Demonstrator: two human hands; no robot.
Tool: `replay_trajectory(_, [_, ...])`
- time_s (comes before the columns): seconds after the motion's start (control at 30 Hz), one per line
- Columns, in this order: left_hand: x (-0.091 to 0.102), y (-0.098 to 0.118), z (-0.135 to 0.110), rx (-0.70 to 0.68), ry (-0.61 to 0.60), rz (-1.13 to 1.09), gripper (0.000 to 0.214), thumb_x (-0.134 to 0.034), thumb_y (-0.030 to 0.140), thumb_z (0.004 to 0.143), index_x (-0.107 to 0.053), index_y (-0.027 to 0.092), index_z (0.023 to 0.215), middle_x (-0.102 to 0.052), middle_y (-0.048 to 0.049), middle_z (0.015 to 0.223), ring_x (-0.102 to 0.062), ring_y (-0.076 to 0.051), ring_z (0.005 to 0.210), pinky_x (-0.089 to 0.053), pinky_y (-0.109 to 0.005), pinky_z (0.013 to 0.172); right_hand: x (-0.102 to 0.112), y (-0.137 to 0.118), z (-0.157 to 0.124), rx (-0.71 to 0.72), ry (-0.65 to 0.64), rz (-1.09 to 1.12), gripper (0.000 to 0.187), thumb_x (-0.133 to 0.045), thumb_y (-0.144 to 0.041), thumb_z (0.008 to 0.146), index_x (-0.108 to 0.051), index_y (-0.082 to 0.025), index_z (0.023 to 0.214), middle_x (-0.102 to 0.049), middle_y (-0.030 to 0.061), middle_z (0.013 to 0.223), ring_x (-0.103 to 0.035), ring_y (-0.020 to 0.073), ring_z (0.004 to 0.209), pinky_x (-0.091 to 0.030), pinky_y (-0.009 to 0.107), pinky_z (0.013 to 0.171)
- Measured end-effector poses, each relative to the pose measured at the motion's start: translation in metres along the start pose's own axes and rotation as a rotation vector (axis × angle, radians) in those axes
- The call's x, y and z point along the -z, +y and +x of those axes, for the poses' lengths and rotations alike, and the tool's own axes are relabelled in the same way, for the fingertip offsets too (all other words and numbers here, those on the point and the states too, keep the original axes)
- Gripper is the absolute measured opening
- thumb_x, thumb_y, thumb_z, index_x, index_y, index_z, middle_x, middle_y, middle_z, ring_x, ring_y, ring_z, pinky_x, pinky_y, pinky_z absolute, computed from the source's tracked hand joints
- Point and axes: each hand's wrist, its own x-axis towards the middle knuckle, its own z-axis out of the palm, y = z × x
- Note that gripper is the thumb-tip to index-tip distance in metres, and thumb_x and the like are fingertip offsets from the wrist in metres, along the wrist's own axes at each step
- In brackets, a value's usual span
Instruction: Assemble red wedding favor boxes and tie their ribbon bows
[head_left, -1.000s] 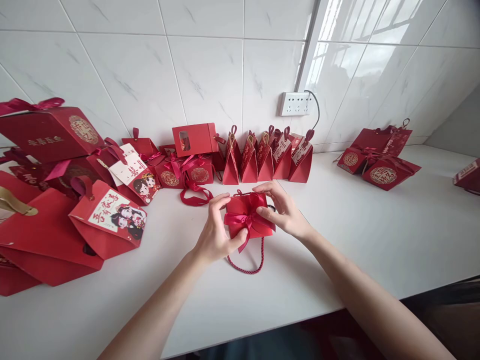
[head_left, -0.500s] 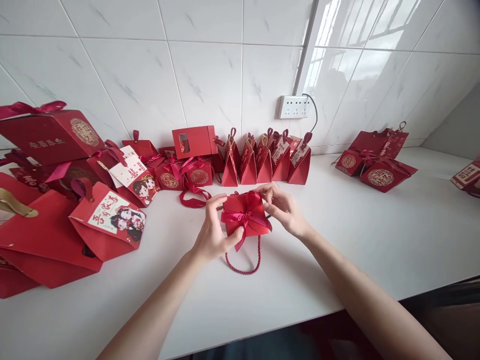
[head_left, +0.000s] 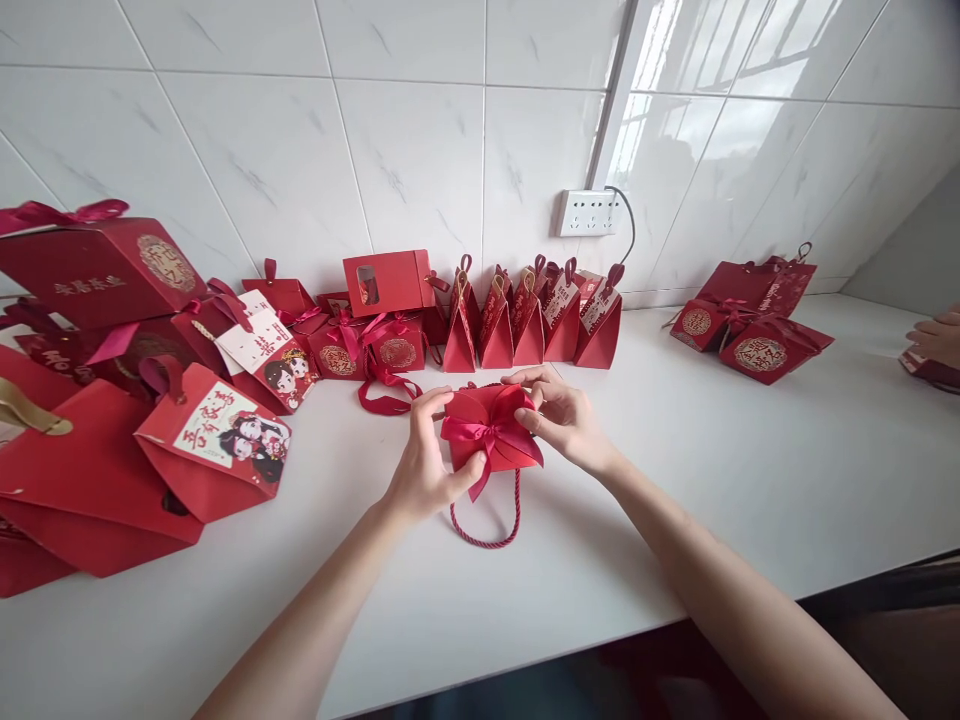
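Observation:
A small red gift box [head_left: 487, 415] with a red ribbon bow [head_left: 487, 438] and a red cord handle [head_left: 484, 525] lies on the white counter [head_left: 675, 480] at the centre. My left hand [head_left: 426, 465] grips its left side, thumb near the bow. My right hand [head_left: 562, 420] pinches its right upper edge. Both hands are closed on the box.
A row of upright red favour bags [head_left: 532, 320] stands behind by the tiled wall. Larger red bags and boxes [head_left: 135, 400] pile up at the left. More red boxes [head_left: 750, 320] lie at the right. Another person's hand [head_left: 934, 340] shows at the far right edge. A wall socket [head_left: 589, 212] is above.
The box has shifted slightly left and up between my hands, and my fingers have moved along its top. Another person's hand has come into view at the far right.

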Motion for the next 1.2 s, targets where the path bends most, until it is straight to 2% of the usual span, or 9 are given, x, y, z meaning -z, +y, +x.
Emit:
replay_trajectory(0.17, [-0.0008, -0.0011, -0.0007, 0.014, -0.003, -0.025, 0.062, -0.062, 0.035, 0.075, -0.029, 0.021, 0.126, -0.04, -0.0155, 0.129, -0.047, -0.029, 0.118, -0.048, -0.047, 0.091, 0.0006, -0.0005, -0.001, 0.032, -0.069, 0.1, 0.024, -0.062, -0.043, 0.082, -0.049, -0.024, 0.091, -0.056, 0.0059, 0.106, -0.057, 0.0209, 0.107, -0.047, 0.044, 0.095])
replay_trajectory(0.27, [-0.0013, -0.0018, -0.0012, 0.01, -0.007, -0.031, 0.061, -0.062, 0.034, 0.076, -0.029, 0.021, 0.126, -0.039, -0.0157, 0.13, -0.047, -0.029, 0.118, -0.048, -0.046, 0.091, 0.0002, 0.0009, -0.0008, 0.034, -0.094, 0.061, 0.035, -0.06, -0.043, 0.084, -0.05, -0.028, 0.114, -0.054, 0.0054, 0.11, -0.054, 0.0206, 0.112, -0.043, 0.044, 0.102])
replay_trajectory(0.37, [-0.0011, -0.0018, -0.0011, 0.004, -0.007, -0.034, 0.061, -0.061, 0.032, 0.076, -0.029, 0.021, 0.126, -0.039, -0.0155, 0.129, -0.048, -0.028, 0.118, -0.049, -0.044, 0.089, -0.001, 0.0015, 0.0001, 0.02, -0.058, 0.002, 0.024, -0.059, -0.046, 0.084, -0.062, -0.023, 0.092, -0.053, 0.0075, 0.109, -0.054, 0.0225, 0.111, -0.045, 0.042, 0.098])
replay_trajectory(0.53, [-0.0002, -0.0016, -0.0002, 0.011, -0.007, -0.021, 0.06, -0.061, 0.034, 0.076, -0.03, 0.021, 0.125, -0.04, -0.0148, 0.127, -0.046, -0.029, 0.119, -0.047, -0.047, 0.093, -0.0019, -0.0011, 0.0006, -0.067, 0.045, 0.091, 0.036, -0.065, -0.043, 0.079, -0.046, -0.019, 0.06, -0.059, 0.0095, 0.111, -0.055, 0.0254, 0.111, -0.046, 0.042, 0.091])
replay_trajectory(0.7, [-0.0001, -0.0013, 0.0004, 0.017, 0.006, 0.003, 0.06, -0.061, 0.036, 0.077, -0.03, 0.021, 0.126, -0.042, -0.0152, 0.127, -0.047, -0.029, 0.119, -0.045, -0.049, 0.094, -0.0015, -0.0014, -0.0003, -0.1, 0.026, 0.176, 0.032, -0.066, -0.035, 0.08, -0.043, -0.02, 0.063, -0.06, 0.0088, 0.114, -0.053, 0.0244, 0.116, -0.046, 0.038, 0.087])
replay_trajectory(0.8, [-0.0004, -0.0013, 0.0001, 0.027, 0.006, -0.006, 0.06, -0.061, 0.036, 0.076, -0.03, 0.021, 0.125, -0.042, -0.0158, 0.128, -0.047, -0.03, 0.119, -0.046, -0.049, 0.093, -0.0019, -0.0005, -0.0006, -0.051, -0.022, 0.229, 0.021, -0.067, -0.034, 0.08, -0.05, -0.024, 0.086, -0.057, 0.0056, 0.114, -0.055, 0.02, 0.11, -0.047, 0.037, 0.089])
replay_trajectory(0.9, [-0.0015, -0.0015, -0.0009, 0.029, 0.012, -0.044, 0.057, -0.062, 0.033, 0.075, -0.031, 0.022, 0.121, -0.04, -0.0164, 0.129, -0.046, -0.029, 0.121, -0.045, -0.049, 0.093, -0.0016, -0.0002, 0.0003, -0.04, -0.038, 0.173, 0.028, -0.065, -0.04, 0.082, -0.056, -0.027, 0.105, -0.057, 0.0057, 0.111, -0.055, 0.0196, 0.108, -0.047, 0.038, 0.092])
replay_trajectory(1.03, [-0.0035, -0.0012, -0.0023, 0.07, 0.043, -0.113, 0.045, -0.064, 0.029, 0.074, -0.03, 0.023, 0.103, -0.039, -0.0166, 0.131, -0.046, -0.028, 0.122, -0.044, -0.05, 0.095, -0.0002, -0.0003, 0.0022, -0.097, -0.011, 0.082, 0.027, -0.061, -0.047, 0.082, -0.063, -0.021, 0.078, -0.058, 0.0094, 0.11, -0.057, 0.0219, 0.103, -0.051, 0.036, 0.081])
replay_trajectory(1.2, [-0.004, -0.0008, -0.0018, 0.149, 0.044, -0.175, 0.046, -0.067, 0.034, 0.072, -0.031, 0.024, 0.099, -0.039, -0.0159, 0.132, -0.045, -0.028, 0.125, -0.041, -0.051, 0.098, 0.0006, -0.0003, 0.0034, -0.147, 0.033, 0.208, 0.036, -0.07, -0.039, 0.076, -0.045, -0.019, 0.06, -0.063, 0.0106, 0.115, -0.055, 0.0257, 0.113, -0.049, 0.037, 0.08])
